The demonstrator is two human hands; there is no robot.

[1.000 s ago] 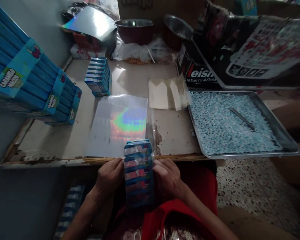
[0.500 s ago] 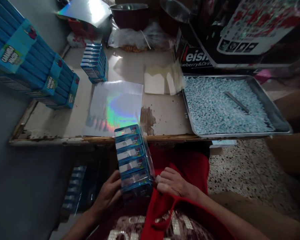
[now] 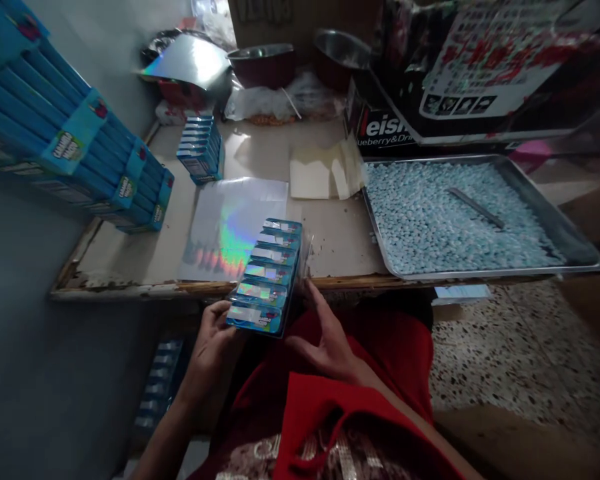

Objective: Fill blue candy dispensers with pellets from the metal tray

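Left hand [image 3: 214, 340] grips the near end of the wrapped pack of blue boxes [image 3: 266, 275], tilting it over the surface [image 3: 340, 240] edge; right hand [image 3: 325, 337] open (fingers spread) just beside it, steadying the loose film.

Open middle, crowded edges

Bare tabletop [image 3: 330, 233] lay free between the holographic sheet [image 3: 233, 227] and the metal tray [image 3: 570, 233]. Blue box stacks [image 3: 80, 153] walled the left side, bowls [image 3: 263, 63] and a large carton [image 3: 430, 100] blocked the back, and folded paper [image 3: 320, 177] lay just beside the tray.
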